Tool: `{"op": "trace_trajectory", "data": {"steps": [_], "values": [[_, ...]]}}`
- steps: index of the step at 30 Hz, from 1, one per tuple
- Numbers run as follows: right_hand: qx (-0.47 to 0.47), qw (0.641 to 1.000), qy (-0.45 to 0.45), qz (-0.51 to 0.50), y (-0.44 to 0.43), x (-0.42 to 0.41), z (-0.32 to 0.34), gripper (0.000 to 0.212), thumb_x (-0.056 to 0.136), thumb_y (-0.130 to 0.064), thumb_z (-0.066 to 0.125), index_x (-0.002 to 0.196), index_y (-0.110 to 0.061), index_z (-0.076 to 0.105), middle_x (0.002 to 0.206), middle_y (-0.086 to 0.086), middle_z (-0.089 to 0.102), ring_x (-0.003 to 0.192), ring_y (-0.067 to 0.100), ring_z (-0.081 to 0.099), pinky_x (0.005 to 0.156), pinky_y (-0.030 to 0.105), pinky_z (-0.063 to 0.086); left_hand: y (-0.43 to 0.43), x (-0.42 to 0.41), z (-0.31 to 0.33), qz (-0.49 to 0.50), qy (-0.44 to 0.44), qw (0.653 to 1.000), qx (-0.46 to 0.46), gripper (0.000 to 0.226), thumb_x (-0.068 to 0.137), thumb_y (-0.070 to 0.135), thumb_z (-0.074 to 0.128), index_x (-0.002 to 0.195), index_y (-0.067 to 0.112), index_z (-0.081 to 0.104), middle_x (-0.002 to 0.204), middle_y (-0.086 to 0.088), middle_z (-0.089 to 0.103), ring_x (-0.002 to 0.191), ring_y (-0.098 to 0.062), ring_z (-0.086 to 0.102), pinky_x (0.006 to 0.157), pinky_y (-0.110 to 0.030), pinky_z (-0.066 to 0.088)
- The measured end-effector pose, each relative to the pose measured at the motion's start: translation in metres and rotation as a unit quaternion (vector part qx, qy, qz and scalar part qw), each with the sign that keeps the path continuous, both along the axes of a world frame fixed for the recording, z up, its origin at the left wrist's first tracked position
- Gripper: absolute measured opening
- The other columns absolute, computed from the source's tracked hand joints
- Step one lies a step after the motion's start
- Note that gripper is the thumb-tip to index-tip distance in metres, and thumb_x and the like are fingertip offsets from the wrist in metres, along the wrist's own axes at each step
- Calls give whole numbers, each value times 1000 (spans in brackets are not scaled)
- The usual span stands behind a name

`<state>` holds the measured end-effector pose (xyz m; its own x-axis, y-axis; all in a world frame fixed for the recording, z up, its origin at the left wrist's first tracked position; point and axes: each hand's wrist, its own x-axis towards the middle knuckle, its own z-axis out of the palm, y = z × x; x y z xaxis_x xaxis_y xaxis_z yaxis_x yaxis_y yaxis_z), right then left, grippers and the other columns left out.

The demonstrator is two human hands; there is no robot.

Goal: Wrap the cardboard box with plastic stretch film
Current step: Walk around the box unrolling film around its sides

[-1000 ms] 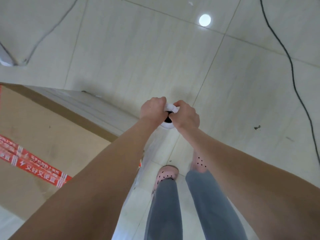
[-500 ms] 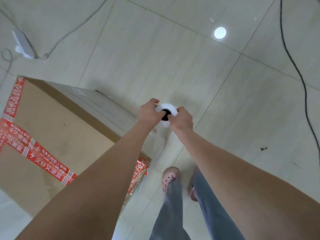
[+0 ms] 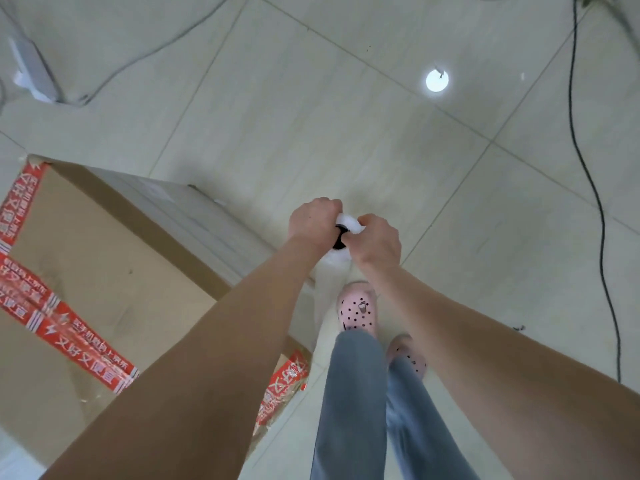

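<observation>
Bright even light; round lamp glare (image 3: 437,80) on glossy floor (image 3: 346,133); soft focus; wide-angle bending at edges

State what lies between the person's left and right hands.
The white stretch film roll, dark core showing, gripped by the left hand and right hand, in the head view.

Both bare arms extend forward and down, converging in front of the person. The left hand (image 3: 313,221) and right hand (image 3: 377,240) meet side by side, backs up, close enough to nearly touch. Each has its fingers curled round the upper end of the film roll (image 3: 349,221) gripped between them. The wrists run straight in line with the left forearm (image 3: 242,341) and right forearm (image 3: 485,358). Below the hands the legs (image 3: 356,393) stand close together, the left foot (image 3: 356,308) set ahead of the right foot (image 3: 408,358).
</observation>
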<state>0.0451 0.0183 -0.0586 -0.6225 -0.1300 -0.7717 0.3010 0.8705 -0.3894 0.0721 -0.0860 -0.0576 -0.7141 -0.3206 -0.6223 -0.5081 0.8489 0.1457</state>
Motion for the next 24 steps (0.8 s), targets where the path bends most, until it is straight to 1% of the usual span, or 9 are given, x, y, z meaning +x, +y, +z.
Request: {"op": "trace_trajectory", "data": {"steps": [4,7,9,12,14,17,19,21,24], "values": [[9,998,47,28,-20,-13,1,34,80,-18,57,114,-23,58,102,1,65,81,21,54,65,26,36,-16,-1,-2,146,2,989,28,20,82,21,55,100,13,59,91,-5,60,80,-26,56,60,-29,38],[9,997,69,31,-41,-22,0,37,83,-20,56,120,-24,51,115,0,56,82,21,51,66,29,35,-29,-3,-3,241,4,970,29,20,80,26,58,95,12,56,88,-4,58,77,-25,53,60,-29,38],[16,999,33,23,-54,-26,-1,44,84,-27,57,126,-24,44,118,2,51,79,22,49,66,30,35,-41,-1,-4,311,0,950,33,21,80,29,60,89,11,54,85,-5,58,76,-25,54,57,-27,36],[-3,999,-31,-17,-71,-29,-3,47,82,-31,59,125,-21,43,104,2,54,79,24,53,65,29,38,-58,1,-2,366,-30,928,65,25,81,33,58,86,9,54,85,-8,62,78,-27,62,55,-27,41],[-9,1000,-20,-12,-79,-32,-4,39,82,-27,59,119,-21,46,97,1,55,77,23,54,65,28,39,-64,1,-1,353,-43,931,78,25,82,34,57,86,10,53,84,-7,61,78,-27,62,60,-28,44],[-6,1000,-10,7,-86,-36,-3,35,82,-23,59,115,-21,48,92,-2,53,80,23,54,65,28,38,-70,-7,1,282,-25,958,54,28,84,27,59,105,12,50,95,-5,56,84,-25,56,61,-31,40],[-10,1000,-10,25,-88,-37,-5,29,81,-21,58,109,-22,47,88,-3,53,89,24,56,64,28,38,-73,-13,1,214,7,976,42,30,85,18,56,113,14,49,101,-5,55,88,-25,55,62,-31,37],[-4,999,-9,42,-90,-39,-5,24,81,-20,57,101,-25,43,82,-5,50,95,23,57,61,27,37,-76,-19,1,164,24,986,36,28,84,13,52,112,15,52,102,-5,55,87,-26,57,62,-31,38],[9,996,-3,86,-95,-47,-3,22,81,-20,56,99,-25,45,84,-4,56,92,23,58,55,28,34,-82,-27,1,148,21,988,35,23,82,11,49,104,12,55,99,-6,57,85,-27,58,63,-32,41]]}}
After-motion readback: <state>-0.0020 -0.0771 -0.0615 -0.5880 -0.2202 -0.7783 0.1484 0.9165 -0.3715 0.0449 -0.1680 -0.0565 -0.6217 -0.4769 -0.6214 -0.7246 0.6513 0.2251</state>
